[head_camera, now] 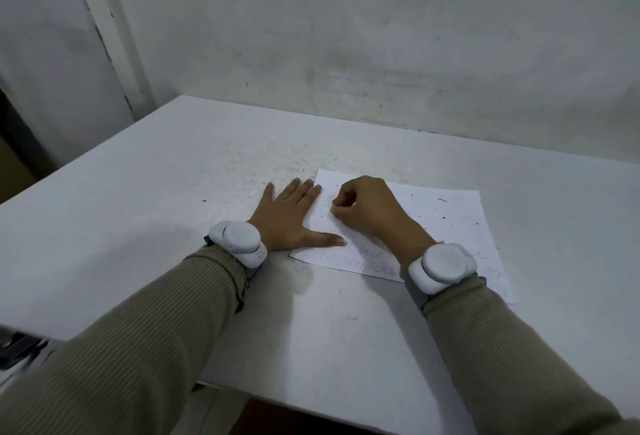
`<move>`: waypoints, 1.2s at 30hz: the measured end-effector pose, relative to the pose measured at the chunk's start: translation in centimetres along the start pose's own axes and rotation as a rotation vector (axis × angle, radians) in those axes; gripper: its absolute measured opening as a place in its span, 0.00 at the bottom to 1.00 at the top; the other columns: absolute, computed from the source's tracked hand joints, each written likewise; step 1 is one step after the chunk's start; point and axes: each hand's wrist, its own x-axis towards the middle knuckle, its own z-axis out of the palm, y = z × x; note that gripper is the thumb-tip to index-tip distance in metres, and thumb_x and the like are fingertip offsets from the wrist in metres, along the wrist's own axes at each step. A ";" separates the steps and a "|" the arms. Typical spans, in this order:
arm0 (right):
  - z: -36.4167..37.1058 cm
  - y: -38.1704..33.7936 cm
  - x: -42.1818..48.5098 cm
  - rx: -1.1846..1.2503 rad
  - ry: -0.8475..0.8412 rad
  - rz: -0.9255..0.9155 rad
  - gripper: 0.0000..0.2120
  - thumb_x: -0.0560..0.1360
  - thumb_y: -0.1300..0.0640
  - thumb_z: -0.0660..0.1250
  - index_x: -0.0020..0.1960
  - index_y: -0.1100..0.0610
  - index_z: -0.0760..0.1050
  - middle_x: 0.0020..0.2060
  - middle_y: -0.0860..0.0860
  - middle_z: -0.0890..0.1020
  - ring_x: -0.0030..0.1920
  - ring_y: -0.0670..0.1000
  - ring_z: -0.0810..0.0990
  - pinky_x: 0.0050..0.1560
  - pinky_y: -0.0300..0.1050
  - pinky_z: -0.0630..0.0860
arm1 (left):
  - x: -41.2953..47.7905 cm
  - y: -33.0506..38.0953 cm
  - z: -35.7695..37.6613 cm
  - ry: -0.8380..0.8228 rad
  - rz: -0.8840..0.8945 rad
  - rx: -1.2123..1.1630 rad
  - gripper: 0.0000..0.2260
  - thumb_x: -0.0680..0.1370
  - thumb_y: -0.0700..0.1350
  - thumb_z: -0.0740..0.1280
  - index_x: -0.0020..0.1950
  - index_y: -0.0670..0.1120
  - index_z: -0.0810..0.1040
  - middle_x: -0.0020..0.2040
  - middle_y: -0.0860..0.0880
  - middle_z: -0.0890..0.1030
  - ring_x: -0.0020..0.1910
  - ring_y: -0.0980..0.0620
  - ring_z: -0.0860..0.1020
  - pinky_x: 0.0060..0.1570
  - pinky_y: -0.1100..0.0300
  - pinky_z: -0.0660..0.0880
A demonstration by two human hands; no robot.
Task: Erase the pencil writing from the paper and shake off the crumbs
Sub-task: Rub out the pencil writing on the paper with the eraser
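Nearest, 2 ribbed beige sleeves (138,348). Beyond, left hand (287,216) flat, fingers straight and spread, pressing paper (450,226); right hand (370,209) curled, pinching small eraser (333,208) against it. Dark crumbs (441,200) scattered there.

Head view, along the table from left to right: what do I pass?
Left wrist band → left hand → right hand pinching the eraser → right wrist band → right edge of the paper.
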 end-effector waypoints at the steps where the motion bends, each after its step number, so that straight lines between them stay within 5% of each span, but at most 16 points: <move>1: -0.2 0.0 -0.3 0.023 -0.038 -0.009 0.03 0.69 0.60 0.71 0.36 0.54 0.81 0.34 0.45 0.82 0.38 0.44 0.80 0.40 0.39 0.76 | 0.0 0.0 -0.1 -0.005 0.000 0.000 0.60 0.57 0.84 0.46 0.81 0.52 0.42 0.81 0.53 0.41 0.79 0.54 0.38 0.75 0.39 0.37; 4: -0.8 0.5 -0.4 0.009 -0.090 -0.017 0.03 0.68 0.58 0.73 0.36 0.53 0.81 0.33 0.43 0.82 0.36 0.41 0.79 0.38 0.37 0.75 | 0.0 0.0 0.0 -0.001 0.002 0.004 0.59 0.58 0.84 0.47 0.81 0.52 0.42 0.81 0.53 0.41 0.79 0.55 0.38 0.75 0.39 0.37; 9: -0.6 1.3 0.5 -0.025 0.063 0.037 0.02 0.69 0.58 0.71 0.38 0.56 0.81 0.37 0.46 0.83 0.42 0.48 0.80 0.47 0.48 0.79 | 0.1 0.0 0.1 0.010 0.000 0.005 0.59 0.57 0.84 0.46 0.81 0.52 0.42 0.81 0.53 0.42 0.79 0.55 0.39 0.75 0.39 0.37; 16: -1.4 0.9 -0.8 0.034 -0.121 0.005 0.03 0.68 0.58 0.74 0.36 0.55 0.82 0.34 0.44 0.82 0.33 0.40 0.77 0.35 0.33 0.73 | 0.1 0.0 0.1 0.007 -0.003 0.019 0.59 0.57 0.84 0.46 0.81 0.51 0.42 0.81 0.53 0.42 0.79 0.54 0.39 0.75 0.39 0.38; 21: -1.4 1.9 -0.1 0.026 0.036 0.032 0.03 0.69 0.59 0.72 0.37 0.58 0.81 0.36 0.47 0.83 0.34 0.44 0.76 0.37 0.38 0.72 | 0.0 -0.1 0.1 0.012 0.001 0.003 0.59 0.57 0.84 0.46 0.81 0.52 0.43 0.81 0.54 0.42 0.79 0.55 0.39 0.75 0.39 0.37; 28: -1.5 1.3 -1.3 0.080 -0.100 0.019 0.05 0.67 0.58 0.74 0.34 0.53 0.80 0.33 0.45 0.82 0.33 0.41 0.77 0.36 0.33 0.74 | 0.2 -0.1 0.2 0.016 0.003 0.021 0.58 0.59 0.84 0.47 0.81 0.52 0.42 0.81 0.54 0.42 0.79 0.54 0.39 0.75 0.38 0.38; 36: -0.9 1.4 -0.7 0.045 0.020 0.024 0.02 0.70 0.59 0.72 0.39 0.57 0.81 0.37 0.47 0.83 0.37 0.45 0.78 0.41 0.39 0.76 | 0.1 -0.1 0.2 0.013 0.006 0.023 0.58 0.59 0.84 0.47 0.81 0.51 0.42 0.81 0.53 0.41 0.79 0.54 0.39 0.75 0.38 0.37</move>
